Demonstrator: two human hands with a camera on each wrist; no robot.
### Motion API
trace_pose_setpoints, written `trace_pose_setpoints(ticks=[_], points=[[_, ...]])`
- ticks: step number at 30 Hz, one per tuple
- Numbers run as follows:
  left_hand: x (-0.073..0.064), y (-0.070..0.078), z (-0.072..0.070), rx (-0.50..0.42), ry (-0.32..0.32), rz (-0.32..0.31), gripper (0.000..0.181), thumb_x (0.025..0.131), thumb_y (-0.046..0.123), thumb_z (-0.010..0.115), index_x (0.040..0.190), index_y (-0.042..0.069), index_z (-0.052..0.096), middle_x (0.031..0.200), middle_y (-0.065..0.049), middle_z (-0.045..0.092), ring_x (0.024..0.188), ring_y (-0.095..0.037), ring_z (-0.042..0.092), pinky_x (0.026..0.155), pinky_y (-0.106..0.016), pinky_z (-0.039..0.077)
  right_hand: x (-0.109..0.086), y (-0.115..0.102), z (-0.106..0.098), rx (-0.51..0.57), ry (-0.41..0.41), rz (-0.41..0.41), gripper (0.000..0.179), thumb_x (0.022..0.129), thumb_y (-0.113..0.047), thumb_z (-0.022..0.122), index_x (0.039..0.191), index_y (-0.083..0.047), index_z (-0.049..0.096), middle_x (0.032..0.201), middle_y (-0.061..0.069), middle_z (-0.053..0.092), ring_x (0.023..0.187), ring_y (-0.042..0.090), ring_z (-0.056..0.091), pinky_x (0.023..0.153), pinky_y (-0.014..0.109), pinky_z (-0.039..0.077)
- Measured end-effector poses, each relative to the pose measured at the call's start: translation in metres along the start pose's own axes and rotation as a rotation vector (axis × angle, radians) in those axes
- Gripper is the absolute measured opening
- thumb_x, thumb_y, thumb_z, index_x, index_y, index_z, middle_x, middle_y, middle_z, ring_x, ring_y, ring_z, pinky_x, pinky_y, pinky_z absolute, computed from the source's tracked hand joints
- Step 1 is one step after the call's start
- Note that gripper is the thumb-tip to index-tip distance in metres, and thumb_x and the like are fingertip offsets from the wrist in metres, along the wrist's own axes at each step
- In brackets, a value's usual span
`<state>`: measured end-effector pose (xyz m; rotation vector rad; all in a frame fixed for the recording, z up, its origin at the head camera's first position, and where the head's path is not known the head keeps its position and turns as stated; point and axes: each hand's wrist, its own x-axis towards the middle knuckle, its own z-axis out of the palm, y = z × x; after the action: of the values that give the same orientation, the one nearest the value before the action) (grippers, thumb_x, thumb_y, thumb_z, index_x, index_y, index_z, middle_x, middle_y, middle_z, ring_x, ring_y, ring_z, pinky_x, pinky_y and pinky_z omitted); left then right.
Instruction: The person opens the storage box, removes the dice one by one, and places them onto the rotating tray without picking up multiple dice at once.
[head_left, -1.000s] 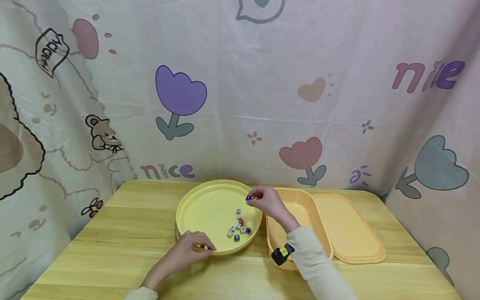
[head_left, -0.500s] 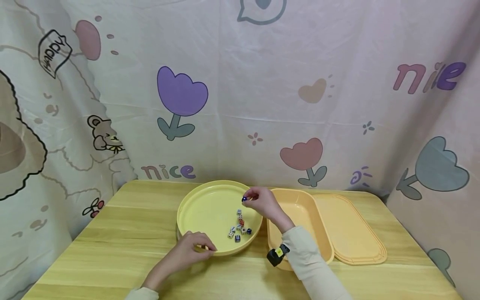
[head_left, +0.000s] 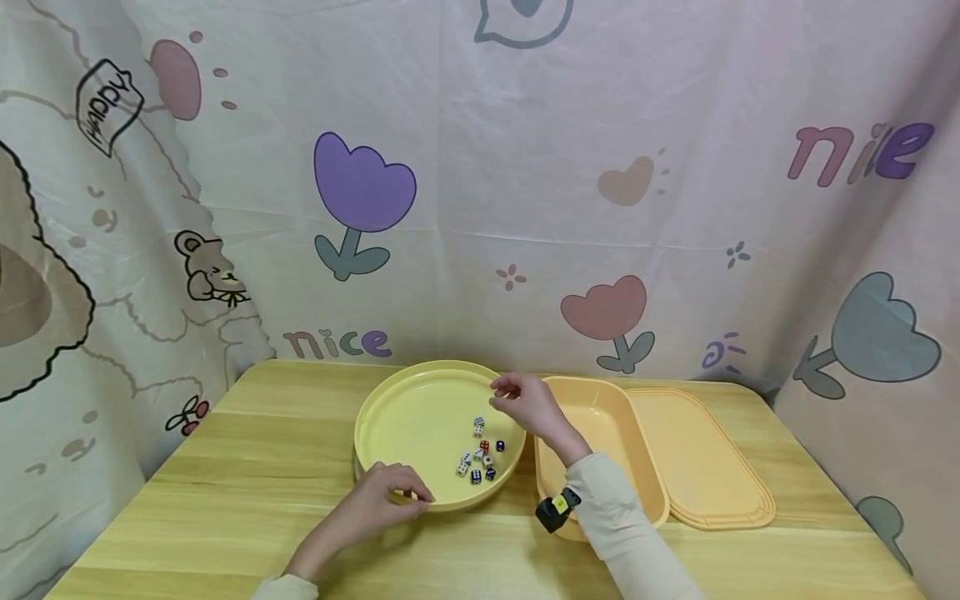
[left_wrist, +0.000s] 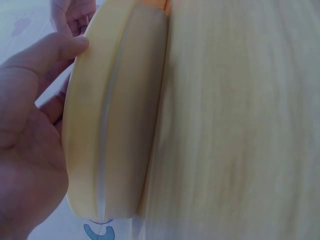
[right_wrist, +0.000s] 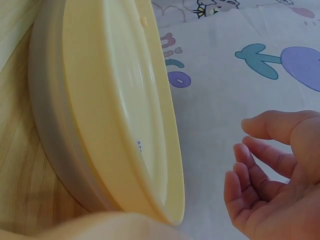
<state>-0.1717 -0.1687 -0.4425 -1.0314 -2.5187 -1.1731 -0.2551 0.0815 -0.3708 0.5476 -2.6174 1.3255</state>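
Observation:
Over the near rim of a round yellow tray point(head_left: 412, 429), my left hand point(head_left: 386, 493) holds the edge; in the left wrist view the thumb point(left_wrist: 75, 46) lies on the outer wall and the fingers are behind it. My right hand point(head_left: 528, 407) hovers above the tray's right side, fingers loosely bent with nothing between them. Below it, on the tray floor, lie small dice: several white dice point(head_left: 462, 469), a red die point(head_left: 484, 447), a blue die point(head_left: 500, 446) and two more blue ones nearer the front. Most dice are hidden in the right wrist view.
An orange rectangular box point(head_left: 600, 417) stands right of the tray, partly hidden by the right forearm. Its flat orange lid point(head_left: 697, 458) lies farther right on the wooden table point(head_left: 247, 467). A printed curtain point(head_left: 480, 208) hangs behind.
The right hand first moved slightly left with a blue die, then let it go. A blue die now sits near the red one, and some dice have shifted. The left hand stays put.

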Motion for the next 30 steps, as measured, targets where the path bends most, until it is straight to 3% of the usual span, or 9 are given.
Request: trace_pose_setpoints(ticks=[20, 26, 30], points=[[0.000, 0.001, 0.000, 0.012, 0.023, 0.022, 0.009, 0.078, 0.017, 0.070, 0.083, 0.024, 0.068, 0.083, 0.018, 0.062, 0.076, -0.002, 0.055, 0.072, -0.030, 0.028, -0.003, -0.004, -0.004, -0.026, 0.008, 0.008, 0.014, 0.080, -0.008, 0.067, 0.093, -0.005, 0.066, 0.080, 0.000, 0.061, 0.074, 0.014, 0.055, 0.065, 0.028, 0.045], [0.000, 0.001, 0.000, 0.011, 0.007, -0.004, 0.006, 0.080, 0.019, 0.069, 0.084, 0.024, 0.068, 0.084, 0.019, 0.061, 0.078, -0.001, 0.054, 0.075, -0.031, 0.028, -0.009, -0.008, -0.010, -0.046, 0.016, -0.006, 0.015, 0.083, -0.010, 0.064, 0.097, -0.005, 0.066, 0.083, 0.000, 0.061, 0.078, 0.015, 0.054, 0.067, 0.029, 0.045], [0.000, 0.001, 0.000, 0.011, 0.010, 0.013, 0.005, 0.080, 0.020, 0.069, 0.084, 0.024, 0.068, 0.083, 0.016, 0.062, 0.078, -0.001, 0.054, 0.074, -0.031, 0.028, -0.017, -0.011, -0.015, -0.026, 0.031, -0.023, 0.018, 0.084, -0.010, 0.062, 0.101, -0.005, 0.065, 0.091, 0.001, 0.063, 0.084, 0.017, 0.057, 0.073, 0.032, 0.046]])
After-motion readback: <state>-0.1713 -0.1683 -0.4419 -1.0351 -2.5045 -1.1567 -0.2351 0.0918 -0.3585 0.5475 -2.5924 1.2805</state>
